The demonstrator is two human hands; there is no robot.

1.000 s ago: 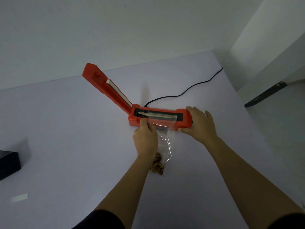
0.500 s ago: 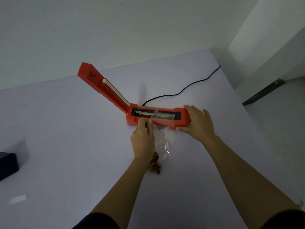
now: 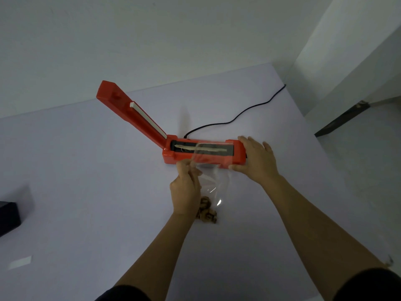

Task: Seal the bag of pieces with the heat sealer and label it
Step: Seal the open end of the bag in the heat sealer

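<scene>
An orange heat sealer [image 3: 173,156] lies across the middle of the white table, its lid arm [image 3: 130,114] raised up to the left. A clear plastic bag [image 3: 213,179] has its open top laid over the sealer's heating strip. Brown pieces [image 3: 207,215] sit at the bag's bottom, near me. My left hand [image 3: 185,187] pinches the bag's left edge just in front of the sealer. My right hand [image 3: 257,160] grips the sealer's right end, thumb against its front face.
A black power cord [image 3: 238,112] runs from the sealer's back to the table's far right edge. A black box [image 3: 8,218] sits at the left edge. A small white label [image 3: 20,261] lies at the near left.
My left hand has drawn back slightly toward me along the bag's left edge, and the bag's top now lies further across the heating strip. My right hand stays on the sealer.
</scene>
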